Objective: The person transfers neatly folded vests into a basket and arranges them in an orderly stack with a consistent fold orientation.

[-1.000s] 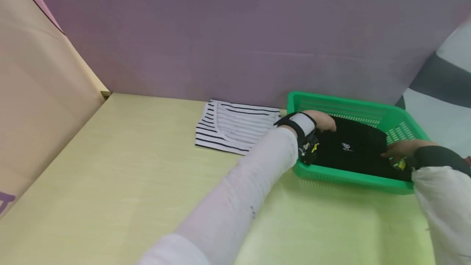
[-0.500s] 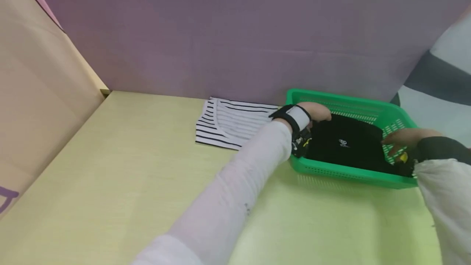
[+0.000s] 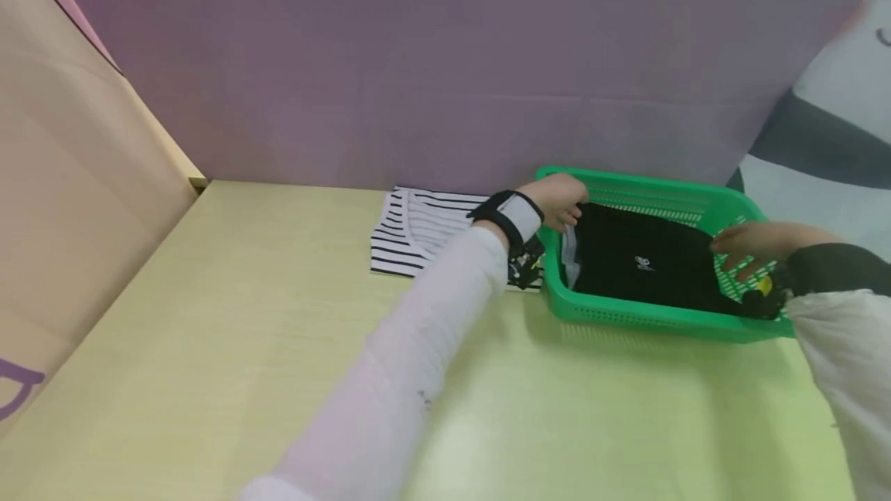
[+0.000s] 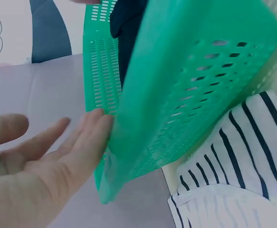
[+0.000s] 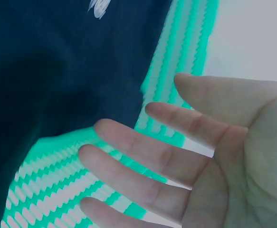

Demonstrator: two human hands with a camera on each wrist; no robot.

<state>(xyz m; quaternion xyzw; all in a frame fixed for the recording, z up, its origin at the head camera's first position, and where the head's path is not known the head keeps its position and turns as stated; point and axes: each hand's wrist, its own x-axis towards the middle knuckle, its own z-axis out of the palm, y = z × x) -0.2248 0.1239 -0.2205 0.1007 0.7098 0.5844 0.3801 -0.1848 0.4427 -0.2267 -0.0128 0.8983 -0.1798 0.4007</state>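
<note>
A folded black garment (image 3: 643, 253) with a small white logo lies in the green plastic basket (image 3: 668, 314). My left hand (image 3: 557, 198) is over the basket's left rim; in the left wrist view its fingers (image 4: 83, 142) are extended, the tips right at the rim. At the basket's right end is my right hand (image 3: 748, 244). The right wrist view shows its fingers (image 5: 143, 147) spread and nothing held, beside the garment's edge. Left of the basket, a folded white shirt with black stripes (image 3: 393, 246) lies on the table, partly behind my left wrist.
The pale yellow table (image 3: 278, 346) stretches to the left and front. A purple-grey backdrop (image 3: 418, 68) rises behind the basket, and a beige panel (image 3: 76, 176) borders the left side. A grey and white printed cloth (image 3: 828, 138) hangs at the right.
My left hand has moved left, from over the black garment to the basket's left rim. The right hand has lifted away from the garment's right edge. The garment stays in the basket.
</note>
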